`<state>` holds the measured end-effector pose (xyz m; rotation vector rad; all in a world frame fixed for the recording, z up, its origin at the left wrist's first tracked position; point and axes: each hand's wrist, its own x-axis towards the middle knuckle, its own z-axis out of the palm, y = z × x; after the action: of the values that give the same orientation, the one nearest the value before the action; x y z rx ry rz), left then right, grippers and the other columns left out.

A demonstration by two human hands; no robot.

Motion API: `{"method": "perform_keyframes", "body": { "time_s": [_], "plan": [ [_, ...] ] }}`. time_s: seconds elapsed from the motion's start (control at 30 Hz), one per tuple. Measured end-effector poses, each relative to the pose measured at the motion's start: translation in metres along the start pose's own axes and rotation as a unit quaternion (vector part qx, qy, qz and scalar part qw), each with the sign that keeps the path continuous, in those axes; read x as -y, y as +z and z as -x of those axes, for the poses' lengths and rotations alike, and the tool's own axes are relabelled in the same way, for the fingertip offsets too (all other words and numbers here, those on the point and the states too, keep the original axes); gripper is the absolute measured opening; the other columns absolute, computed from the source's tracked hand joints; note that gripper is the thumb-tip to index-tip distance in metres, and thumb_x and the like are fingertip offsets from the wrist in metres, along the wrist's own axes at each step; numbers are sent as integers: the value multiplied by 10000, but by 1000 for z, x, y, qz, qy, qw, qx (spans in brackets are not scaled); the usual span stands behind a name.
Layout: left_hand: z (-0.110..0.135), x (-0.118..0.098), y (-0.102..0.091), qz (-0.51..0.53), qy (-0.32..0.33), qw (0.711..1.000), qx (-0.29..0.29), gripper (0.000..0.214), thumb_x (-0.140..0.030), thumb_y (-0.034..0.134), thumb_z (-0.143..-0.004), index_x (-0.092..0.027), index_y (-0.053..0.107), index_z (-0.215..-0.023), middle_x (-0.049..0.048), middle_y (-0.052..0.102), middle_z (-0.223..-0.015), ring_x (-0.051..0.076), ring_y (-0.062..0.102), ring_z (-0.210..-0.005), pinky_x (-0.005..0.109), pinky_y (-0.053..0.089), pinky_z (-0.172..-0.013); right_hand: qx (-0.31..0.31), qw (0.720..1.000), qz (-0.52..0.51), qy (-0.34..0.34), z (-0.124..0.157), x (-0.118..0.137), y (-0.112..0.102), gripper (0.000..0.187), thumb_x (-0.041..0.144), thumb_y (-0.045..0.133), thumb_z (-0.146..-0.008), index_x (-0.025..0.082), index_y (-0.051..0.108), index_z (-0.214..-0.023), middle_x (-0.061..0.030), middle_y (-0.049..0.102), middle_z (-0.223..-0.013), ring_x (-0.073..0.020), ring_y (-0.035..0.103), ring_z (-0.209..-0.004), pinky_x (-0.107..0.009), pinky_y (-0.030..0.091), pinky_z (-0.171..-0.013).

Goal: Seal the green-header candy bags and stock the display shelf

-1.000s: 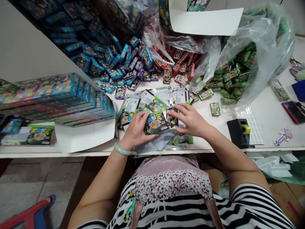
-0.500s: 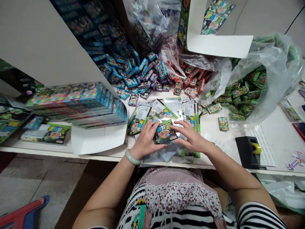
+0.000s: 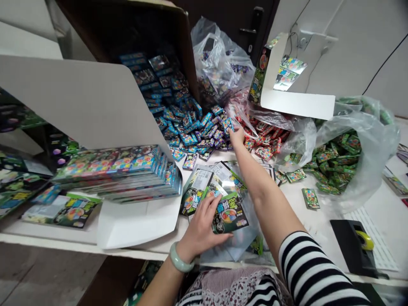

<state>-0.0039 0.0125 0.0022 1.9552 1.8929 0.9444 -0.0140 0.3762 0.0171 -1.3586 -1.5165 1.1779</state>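
Note:
My left hand [image 3: 204, 225] grips a green printed foil pouch [image 3: 230, 214] at the front of the white table [image 3: 318, 204], on top of a fan of similar pouches [image 3: 204, 182]. My right hand [image 3: 236, 136] is stretched far forward to the heap of small blue packets [image 3: 191, 131], its fingers pinched on one blue packet [image 3: 228, 123] at the heap's right edge. Small red packets [image 3: 264, 146] lie just right of that hand.
A white carton of stacked printed boxes [image 3: 127, 170] stands at the left. A clear bag of small green packets [image 3: 334, 161] sits at the right, with loose green packets [image 3: 310, 197] beside it. A black tape dispenser [image 3: 353, 246] is near the front right edge.
My right hand left the pouch and reached forward to the blue packet heap. The left hand stays on the pouch. The view has tilted up.

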Motion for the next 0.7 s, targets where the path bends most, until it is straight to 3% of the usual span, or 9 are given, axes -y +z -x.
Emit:
{"method": "perform_keyframes", "body": {
  "time_s": [0.13,0.2,0.3,0.37,0.43,0.5,0.6,0.63,0.7],
  "plan": [
    [-1,8,-5,-13,-6,1000,-28,1018,-525,778,-757,-238,215,-1555,170,480,-1380,368,518,-1288,544,472,-1081,55,997,-48,33,15,-13,-18,156,210,593,-850,178,520,-984,-49,671,-912,-170,679,-811,-379,582,-810],
    [-3,11,-6,-17,0,999,-37,981,-517,768,-769,-231,239,-1544,169,484,-1365,360,523,-1275,535,474,-1079,87,993,-71,43,35,-25,-42,169,192,602,-842,186,526,-992,-15,672,-872,-131,674,-733,-335,589,-763],
    [-5,11,-5,-23,15,999,-46,957,-526,756,-779,-212,256,-1533,169,492,-1336,352,528,-1255,518,485,-1066,125,986,-97,48,74,-44,-97,249,207,669,-799,201,555,-1020,7,677,-845,-128,681,-721,-322,588,-740],
    [-6,9,-4,-35,20,998,-53,958,-544,751,-776,-205,267,-1531,169,498,-1313,352,540,-1225,522,494,-1049,130,989,-73,-18,102,-53,-140,272,258,691,-793,208,584,-1038,-11,687,-871,-155,683,-749,-340,581,-736],
    [-6,8,-4,-52,18,997,-61,957,-568,741,-774,-203,281,-1529,167,505,-1289,358,550,-1197,539,496,-1035,104,981,33,-158,129,-59,-180,262,272,665,-821,209,623,-1072,-56,694,-969,-194,677,-847,-379,565,-797],
    [-6,7,-2,-66,12,996,-63,957,-593,731,-770,-200,296,-1526,164,513,-1267,366,548,-1190,555,490,-1032,86,931,204,-291,154,-64,-210,253,232,613,-866,202,663,-1112,-105,685,-1065,-239,650,-979,-427,525,-897],
    [-7,4,3,-78,9,996,-44,960,-611,729,-760,-199,313,-1520,165,512,-1267,372,537,-1204,563,478,-1039,175,832,389,-353,184,-73,-230,256,196,611,-890,178,698,-1130,-146,693,-1074,-282,625,-1032,-451,495,-925],
    [-8,3,5,-81,13,996,-33,964,-617,730,-756,-199,315,-1520,169,510,-1277,375,533,-1211,566,473,-1042,217,815,406,-353,190,-76,-232,259,208,635,-886,172,700,-1134,-146,702,-1070,-283,629,-1022,-443,499,-914],
    [-7,0,8,-85,19,996,-12,968,-628,731,-750,-208,320,-1519,175,508,-1294,380,526,-1225,572,464,-1049,269,810,393,-343,195,-80,-235,307,255,671,-883,168,681,-1178,-139,711,-1110,-280,634,-1048,-432,499,-933]
  ]
}}
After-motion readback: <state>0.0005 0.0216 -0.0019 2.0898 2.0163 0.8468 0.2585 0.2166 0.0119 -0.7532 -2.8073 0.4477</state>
